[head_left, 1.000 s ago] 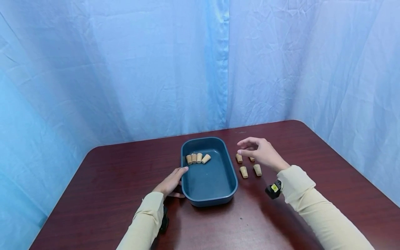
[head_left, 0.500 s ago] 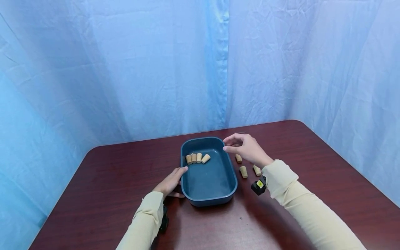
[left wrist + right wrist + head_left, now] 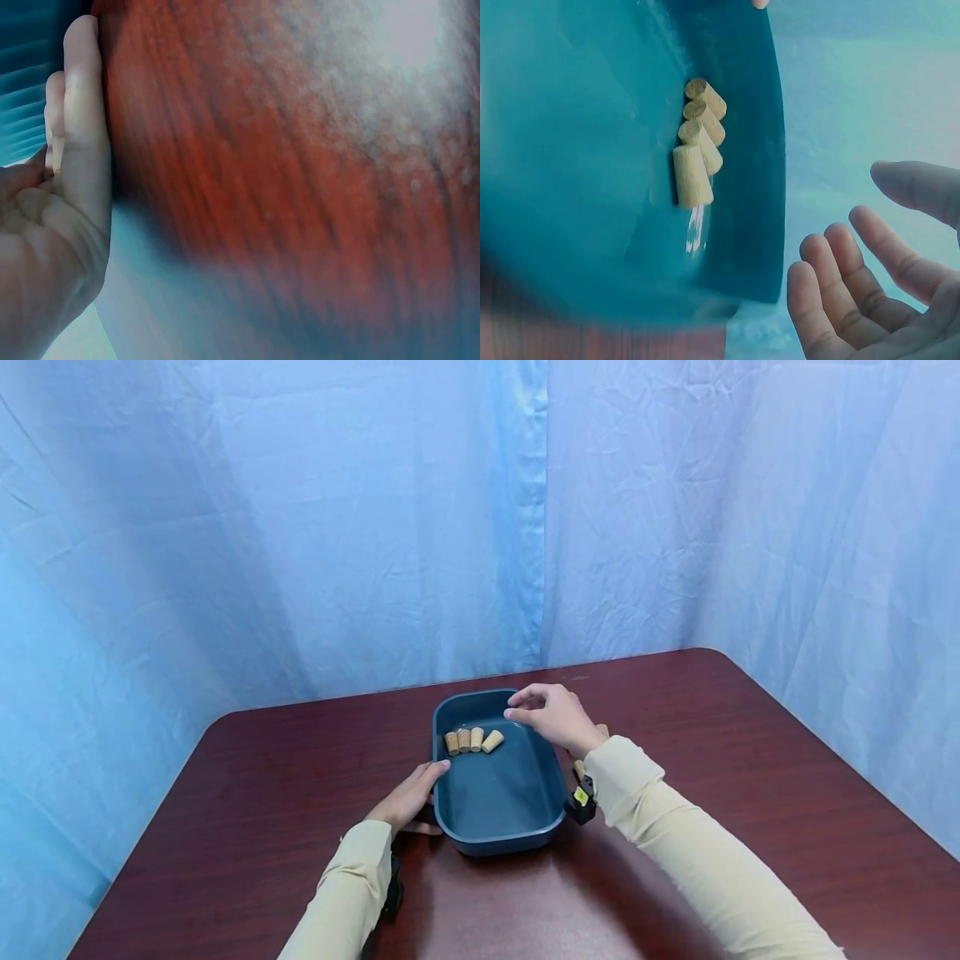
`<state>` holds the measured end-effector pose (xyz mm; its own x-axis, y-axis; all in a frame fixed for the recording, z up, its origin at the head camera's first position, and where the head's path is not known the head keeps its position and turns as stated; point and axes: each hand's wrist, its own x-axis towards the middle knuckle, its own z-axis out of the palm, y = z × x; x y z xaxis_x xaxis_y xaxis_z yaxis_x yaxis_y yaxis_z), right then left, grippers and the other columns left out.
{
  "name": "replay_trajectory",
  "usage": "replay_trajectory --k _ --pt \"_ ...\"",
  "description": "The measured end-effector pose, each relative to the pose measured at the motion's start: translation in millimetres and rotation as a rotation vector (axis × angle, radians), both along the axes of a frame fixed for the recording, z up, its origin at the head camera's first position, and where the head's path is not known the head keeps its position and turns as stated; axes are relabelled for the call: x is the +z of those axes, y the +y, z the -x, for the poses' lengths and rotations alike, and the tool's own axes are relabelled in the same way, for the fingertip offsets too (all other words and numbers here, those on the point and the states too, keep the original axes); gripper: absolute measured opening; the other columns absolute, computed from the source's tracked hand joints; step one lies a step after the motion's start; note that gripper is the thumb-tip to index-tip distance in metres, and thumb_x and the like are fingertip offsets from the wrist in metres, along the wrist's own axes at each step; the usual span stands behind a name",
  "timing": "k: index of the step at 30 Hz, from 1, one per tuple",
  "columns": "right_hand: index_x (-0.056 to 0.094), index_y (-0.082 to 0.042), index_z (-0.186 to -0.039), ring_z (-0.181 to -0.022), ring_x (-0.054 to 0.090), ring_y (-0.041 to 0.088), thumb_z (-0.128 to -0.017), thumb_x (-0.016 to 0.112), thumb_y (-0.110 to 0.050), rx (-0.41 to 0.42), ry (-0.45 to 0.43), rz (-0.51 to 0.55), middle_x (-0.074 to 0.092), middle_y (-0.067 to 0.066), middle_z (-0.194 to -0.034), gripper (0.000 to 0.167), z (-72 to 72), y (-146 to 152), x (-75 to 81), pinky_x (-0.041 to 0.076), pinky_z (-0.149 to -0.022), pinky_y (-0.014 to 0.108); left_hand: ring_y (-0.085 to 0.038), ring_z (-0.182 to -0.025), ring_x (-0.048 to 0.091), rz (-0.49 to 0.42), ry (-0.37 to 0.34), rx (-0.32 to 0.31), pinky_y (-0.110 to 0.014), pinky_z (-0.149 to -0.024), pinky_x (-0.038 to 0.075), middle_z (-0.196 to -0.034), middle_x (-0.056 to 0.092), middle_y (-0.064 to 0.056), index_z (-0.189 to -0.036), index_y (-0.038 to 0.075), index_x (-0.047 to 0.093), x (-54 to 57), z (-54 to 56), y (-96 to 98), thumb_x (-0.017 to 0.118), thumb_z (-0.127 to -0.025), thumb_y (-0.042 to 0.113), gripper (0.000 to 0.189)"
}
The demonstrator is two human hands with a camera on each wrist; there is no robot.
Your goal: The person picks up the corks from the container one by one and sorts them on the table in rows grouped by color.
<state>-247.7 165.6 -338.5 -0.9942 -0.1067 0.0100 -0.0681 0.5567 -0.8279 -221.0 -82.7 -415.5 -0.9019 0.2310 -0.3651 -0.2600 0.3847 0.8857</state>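
Four corks [image 3: 477, 740] are laid toward eleven o'clock inside the blue tray [image 3: 498, 806]. Its nine-o'clock wall is touched by the straight fingers of the left hand [image 3: 406, 797]. Over its one-o'clock corner, the right hand [image 3: 557, 717] is held with fingers parted, nothing grasped. Marks on the yellow wrist label [image 3: 581, 796] cannot be read.

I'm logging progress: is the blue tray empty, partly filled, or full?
Partly filled: four corks lie bunched together in the blue tray, and most of its floor is bare.
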Motion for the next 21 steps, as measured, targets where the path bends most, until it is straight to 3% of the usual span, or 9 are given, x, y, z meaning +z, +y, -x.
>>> replay_trajectory --k 9,21 --pt "0.073 -0.006 -0.115 -0.103 0.063 0.030 -0.099 0.069 -0.025 -0.046 -0.023 -0.005 0.068 0.012 -0.110 0.025 11.6 -18.4 -5.8 0.054 -0.093 0.048 -0.035 -0.111 0.054 -0.004 0.005 -0.004 -0.046 -0.073 0.063 -0.129 0.049 -0.025 -0.159 0.005 0.027 1.1 -0.4 0.1 0.043 -0.107 0.049 0.070" --pt "0.073 -0.003 -0.112 -0.103 0.061 0.031 -0.097 0.071 -0.022 -0.095 -0.083 -0.049 0.067 0.014 -0.113 0.024 13.4 -35.0 -14.1 0.054 -0.095 0.050 -0.035 -0.111 0.055 0.010 0.017 -0.002 -0.045 -0.071 0.064 -0.130 0.049 -0.026 -0.159 0.004 0.027 -0.2 0.1 -0.4 0.043 -0.106 0.050 0.072"
